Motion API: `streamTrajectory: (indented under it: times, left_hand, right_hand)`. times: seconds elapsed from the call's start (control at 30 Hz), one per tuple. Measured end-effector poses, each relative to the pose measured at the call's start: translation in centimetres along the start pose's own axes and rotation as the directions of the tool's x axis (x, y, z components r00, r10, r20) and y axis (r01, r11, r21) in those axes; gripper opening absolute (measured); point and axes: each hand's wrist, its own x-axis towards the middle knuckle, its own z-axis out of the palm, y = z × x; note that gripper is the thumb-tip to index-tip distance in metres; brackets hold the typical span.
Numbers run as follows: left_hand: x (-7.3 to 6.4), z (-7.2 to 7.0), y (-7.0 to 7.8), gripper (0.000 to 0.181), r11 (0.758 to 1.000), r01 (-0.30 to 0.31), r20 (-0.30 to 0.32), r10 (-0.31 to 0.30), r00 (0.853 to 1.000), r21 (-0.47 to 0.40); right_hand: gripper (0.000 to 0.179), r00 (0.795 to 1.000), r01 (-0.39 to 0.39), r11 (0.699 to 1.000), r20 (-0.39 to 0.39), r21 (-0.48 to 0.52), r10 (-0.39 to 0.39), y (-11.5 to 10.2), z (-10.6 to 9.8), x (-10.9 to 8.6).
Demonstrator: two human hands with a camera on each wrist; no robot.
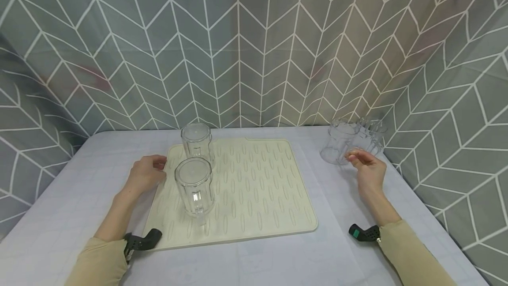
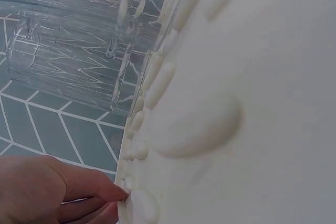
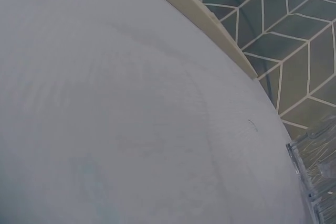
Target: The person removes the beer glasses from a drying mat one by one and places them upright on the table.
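At the left edge of a cream ridged drying mat (image 1: 254, 189), my left hand (image 1: 147, 173) pinches the border, its fingertips (image 2: 122, 194) right at the rim in the left wrist view. Two clear glass mugs stand on the mat's left side: a near glass mug (image 1: 194, 189) with its handle toward me and a far glass mug (image 1: 197, 141) behind it. Over on the right, my right hand (image 1: 369, 171) has thumb and fingers pinched together at the near side of a clear glass mug (image 1: 335, 144). The right wrist view does not show that hand.
More clear glassware (image 1: 373, 131) stands close behind the right-hand mug, by the side curtain. A white cloth (image 1: 278, 259) covers the table. Patterned grey curtains (image 1: 254, 47) rise along the back and right edges. Both wrists wear black straps.
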Motion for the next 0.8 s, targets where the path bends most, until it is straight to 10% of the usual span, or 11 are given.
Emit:
streamTrajectory:
  times: [0.8]
  left_hand:
    - [0.0, 0.0, 0.0, 0.055, 1.0, -0.007, 0.003, 0.007, 1.0, 0.005]
  right_hand:
    - [0.02, 0.971, 0.237, 0.923, 0.095, -0.304, -0.218, -2.2, 0.7, -2.4]
